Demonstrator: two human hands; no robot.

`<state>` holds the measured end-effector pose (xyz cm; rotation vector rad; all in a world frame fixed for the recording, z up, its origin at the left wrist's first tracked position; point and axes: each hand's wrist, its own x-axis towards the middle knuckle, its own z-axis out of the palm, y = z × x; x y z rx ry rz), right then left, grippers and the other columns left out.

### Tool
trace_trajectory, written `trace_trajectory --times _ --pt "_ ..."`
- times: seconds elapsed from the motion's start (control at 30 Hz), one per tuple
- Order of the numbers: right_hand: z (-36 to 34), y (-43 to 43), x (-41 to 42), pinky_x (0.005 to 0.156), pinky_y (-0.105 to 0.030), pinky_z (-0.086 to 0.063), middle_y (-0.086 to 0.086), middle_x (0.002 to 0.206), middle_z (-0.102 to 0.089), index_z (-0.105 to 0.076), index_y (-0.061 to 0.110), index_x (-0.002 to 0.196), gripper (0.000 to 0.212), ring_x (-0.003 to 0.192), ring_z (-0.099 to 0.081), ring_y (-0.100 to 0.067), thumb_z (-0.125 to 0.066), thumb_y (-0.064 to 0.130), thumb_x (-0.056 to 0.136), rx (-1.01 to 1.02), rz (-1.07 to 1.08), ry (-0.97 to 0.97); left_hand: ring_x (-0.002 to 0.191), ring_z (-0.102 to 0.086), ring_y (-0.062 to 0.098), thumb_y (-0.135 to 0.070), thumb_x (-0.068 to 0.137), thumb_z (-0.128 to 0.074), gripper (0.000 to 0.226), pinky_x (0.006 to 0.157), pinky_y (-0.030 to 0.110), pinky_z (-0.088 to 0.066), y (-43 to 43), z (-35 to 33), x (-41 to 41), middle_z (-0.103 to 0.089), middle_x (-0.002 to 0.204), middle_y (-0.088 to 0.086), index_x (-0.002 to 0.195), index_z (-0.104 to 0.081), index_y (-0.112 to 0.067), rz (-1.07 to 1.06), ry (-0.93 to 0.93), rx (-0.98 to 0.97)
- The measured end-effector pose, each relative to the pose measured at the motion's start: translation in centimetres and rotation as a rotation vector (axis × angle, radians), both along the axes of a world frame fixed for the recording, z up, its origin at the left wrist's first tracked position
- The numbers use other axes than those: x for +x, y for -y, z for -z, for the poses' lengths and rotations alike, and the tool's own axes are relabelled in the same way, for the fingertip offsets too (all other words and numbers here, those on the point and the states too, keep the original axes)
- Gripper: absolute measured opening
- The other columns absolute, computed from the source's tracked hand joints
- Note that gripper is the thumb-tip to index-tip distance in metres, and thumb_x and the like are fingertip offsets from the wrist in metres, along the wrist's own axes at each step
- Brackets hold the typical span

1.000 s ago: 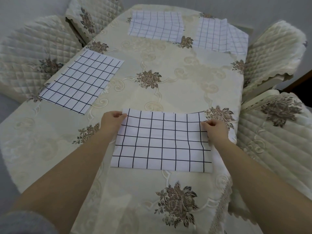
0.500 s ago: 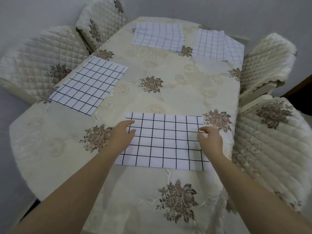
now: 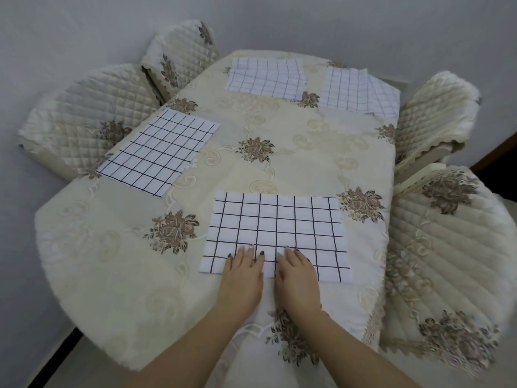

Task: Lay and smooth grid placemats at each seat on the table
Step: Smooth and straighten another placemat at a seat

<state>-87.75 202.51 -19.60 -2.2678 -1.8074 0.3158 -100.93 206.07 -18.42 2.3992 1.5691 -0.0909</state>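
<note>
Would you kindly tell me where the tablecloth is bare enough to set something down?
The tablecloth is barest mid-table, between the near placemat, the left placemat and the far placemat. Another patch lies left of the near placemat. It is crowded at the far right, around the overlapping placemats, and where the left hand and right hand rest on the near placemat.

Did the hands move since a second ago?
Yes: the left hand and right hand slid from the near placemat's far corners to the middle of its near edge.
</note>
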Motion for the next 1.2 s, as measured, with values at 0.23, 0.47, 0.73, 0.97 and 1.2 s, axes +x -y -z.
trace_trajectory --times 0.23,0.47,0.73,0.97,1.2 --pt "0.3 1.7 3.4 0.117 -0.040 -0.025 -0.007 0.152 -0.038 -0.051 0.018 0.138 0.041 0.143 -0.028 -0.027 -0.043 0.023 0.099 -0.052 0.146 -0.090 0.148 -0.010 0.030 -0.022 0.100 -0.035 0.048 0.118 0.047 -0.013 -0.3 1.4 -3.4 -0.021 0.159 0.007 0.148 -0.032 -0.022 -0.136 0.059 0.006" --pt "0.2 3.4 6.6 0.119 -0.036 -0.021 -0.007 0.156 -0.030 -0.043 0.020 0.144 0.043 0.146 -0.022 -0.024 -0.038 0.026 0.102 -0.075 0.192 -0.070 0.145 -0.019 0.035 -0.017 0.099 -0.036 0.047 0.116 0.048 -0.019 -0.5 1.4 -5.6 -0.029 0.155 0.013 0.145 -0.039 -0.018 -0.268 0.069 0.026" --pt "-0.3 5.4 9.1 0.119 -0.033 -0.017 -0.002 0.159 -0.022 -0.033 0.024 0.149 0.045 0.147 -0.016 -0.022 -0.028 0.029 0.104 -0.152 0.251 -0.020 0.144 -0.022 0.034 -0.017 0.097 -0.041 0.043 0.114 0.046 -0.023 -0.4 1.1 -6.7 -0.033 0.153 0.013 0.140 -0.047 -0.018 -0.343 0.088 0.025" --pt "-3.2 4.7 6.4 0.112 -0.036 -0.030 -0.012 0.149 -0.040 -0.046 0.007 0.140 0.042 0.140 -0.031 -0.026 -0.043 0.017 0.099 0.032 0.320 -0.286 0.126 -0.046 0.032 0.000 0.093 -0.044 0.039 0.104 0.037 -0.034 -0.6 -0.9 -7.5 -0.052 0.133 0.019 0.131 -0.053 -0.002 -0.612 0.620 -0.011" --pt "-5.2 3.7 1.0 0.069 -0.035 -0.053 -0.016 0.086 -0.068 -0.062 -0.002 0.099 0.017 0.075 -0.063 -0.027 -0.048 0.008 0.095 -0.078 0.893 -1.378 0.080 -0.057 0.023 0.000 0.093 -0.036 0.038 0.081 0.039 -0.050 -1.9 -1.9 -7.8 -0.058 0.102 0.008 0.126 -0.052 -0.009 -1.084 1.011 -0.322"
